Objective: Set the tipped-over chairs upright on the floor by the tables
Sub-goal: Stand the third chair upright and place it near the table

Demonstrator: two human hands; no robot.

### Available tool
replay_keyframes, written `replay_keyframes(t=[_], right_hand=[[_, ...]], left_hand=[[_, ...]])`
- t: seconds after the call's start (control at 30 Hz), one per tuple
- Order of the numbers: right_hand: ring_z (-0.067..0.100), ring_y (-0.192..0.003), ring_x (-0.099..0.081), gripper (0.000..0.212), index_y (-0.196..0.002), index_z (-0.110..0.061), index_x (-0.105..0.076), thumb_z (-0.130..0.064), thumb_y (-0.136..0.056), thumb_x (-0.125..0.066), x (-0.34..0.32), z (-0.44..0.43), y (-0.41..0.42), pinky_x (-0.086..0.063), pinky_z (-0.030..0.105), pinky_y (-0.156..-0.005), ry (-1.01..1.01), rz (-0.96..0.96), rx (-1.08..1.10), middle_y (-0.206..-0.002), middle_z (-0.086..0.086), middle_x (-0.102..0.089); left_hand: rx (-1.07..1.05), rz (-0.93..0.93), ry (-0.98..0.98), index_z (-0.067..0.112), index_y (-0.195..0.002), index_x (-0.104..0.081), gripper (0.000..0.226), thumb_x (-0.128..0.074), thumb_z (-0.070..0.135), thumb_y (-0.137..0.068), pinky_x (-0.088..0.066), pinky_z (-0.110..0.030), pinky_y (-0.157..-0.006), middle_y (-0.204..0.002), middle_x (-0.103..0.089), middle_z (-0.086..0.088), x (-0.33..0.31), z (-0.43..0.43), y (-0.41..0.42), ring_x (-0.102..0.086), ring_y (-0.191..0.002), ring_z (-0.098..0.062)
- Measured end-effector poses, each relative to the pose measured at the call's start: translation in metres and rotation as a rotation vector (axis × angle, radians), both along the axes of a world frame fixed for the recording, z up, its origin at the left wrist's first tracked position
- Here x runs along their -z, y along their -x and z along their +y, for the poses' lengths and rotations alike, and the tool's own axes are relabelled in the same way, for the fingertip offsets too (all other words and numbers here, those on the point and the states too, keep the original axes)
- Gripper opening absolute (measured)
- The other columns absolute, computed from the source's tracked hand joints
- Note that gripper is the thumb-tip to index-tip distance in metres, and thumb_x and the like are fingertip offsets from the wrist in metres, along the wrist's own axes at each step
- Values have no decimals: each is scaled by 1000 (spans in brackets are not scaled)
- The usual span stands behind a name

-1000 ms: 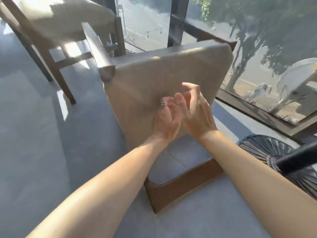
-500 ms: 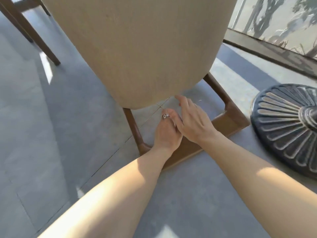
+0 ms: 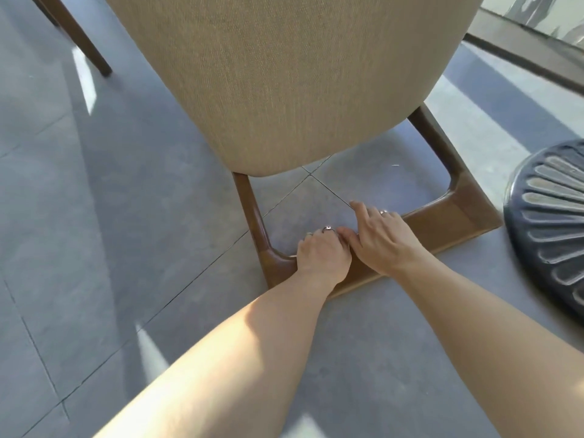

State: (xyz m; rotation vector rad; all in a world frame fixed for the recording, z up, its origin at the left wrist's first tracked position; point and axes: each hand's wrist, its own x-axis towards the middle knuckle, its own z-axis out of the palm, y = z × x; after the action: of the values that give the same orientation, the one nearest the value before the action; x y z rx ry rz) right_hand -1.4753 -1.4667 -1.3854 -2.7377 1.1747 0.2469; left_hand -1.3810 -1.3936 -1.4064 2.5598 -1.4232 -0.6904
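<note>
A tipped-over chair [image 3: 294, 74] fills the upper middle of the view. Its beige fabric panel rises toward me. Its brown wooden rail [image 3: 442, 222] lies flat on the grey tiled floor. My left hand [image 3: 322, 254] is curled over the rail near its left corner. My right hand [image 3: 382, 241] sits right beside it on the same rail, touching it, with the fingers reaching over the rail's far edge. Both hands wear rings. The chair's legs are out of view.
A dark ribbed round parasol base [image 3: 556, 216] lies on the floor close to the rail's right end. A brown leg of another chair [image 3: 79, 42] stands at the upper left. A window sill [image 3: 521, 55] runs along the upper right. Grey floor tiles [image 3: 94, 248] stretch to the left.
Both hands have come down from the beige fabric panel to the wooden rail on the floor. The view has tilted downward and closer to the chair.
</note>
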Motion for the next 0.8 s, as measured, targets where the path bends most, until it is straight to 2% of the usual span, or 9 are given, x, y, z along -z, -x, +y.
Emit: replay_keyframes(t=[0.17, 0.37, 0.53, 0.63, 0.8], right_hand=[[32, -97, -60, 54, -130, -11, -38, -53, -98, -24, 9, -10, -4, -42, 41, -84, 13, 26, -29, -105, 12, -66], [32, -101, -58, 56, -124, -10, -43, -55, -98, -21, 11, -10, 2, -41, 41, -85, -17, 43, -20, -103, 13, -66], [30, -104, -52, 61, -115, -12, -52, -55, -96, -14, 9, -4, -3, -35, 39, -88, 47, 121, -41, -109, 12, -60], [31, -102, -53, 59, -118, -14, -50, -57, -97, -15, -1, 2, -10, -35, 39, -90, 26, 121, -30, -108, 14, -58], [32, -93, -60, 59, -121, -13, -41, -61, -97, -16, -21, 21, -27, -33, 36, -76, -33, 57, -18, -104, 15, -57]], left_hand=[[-7, 41, -127, 1, -114, -60, 52, -26, 40, -102, -44, -41, -92, -117, -63, -22, 4, -11, -6, -58, -112, -39], [22, 92, -152, -1, -115, -59, 63, -23, 48, -101, -45, -42, -90, -117, -63, -22, 4, -13, -11, -59, -110, -39], [39, 96, -152, 1, -116, -59, 61, -21, 45, -102, -43, -41, -90, -120, -62, -21, -4, -6, -15, -57, -113, -38], [55, 67, -151, 2, -114, -60, 54, -21, 39, -103, -43, -40, -90, -120, -62, -21, -14, 2, -22, -57, -113, -37], [108, 26, -126, 3, -104, -62, 51, -19, 31, -103, -44, -39, -83, -112, -65, -21, -27, 24, -42, -60, -106, -37]])
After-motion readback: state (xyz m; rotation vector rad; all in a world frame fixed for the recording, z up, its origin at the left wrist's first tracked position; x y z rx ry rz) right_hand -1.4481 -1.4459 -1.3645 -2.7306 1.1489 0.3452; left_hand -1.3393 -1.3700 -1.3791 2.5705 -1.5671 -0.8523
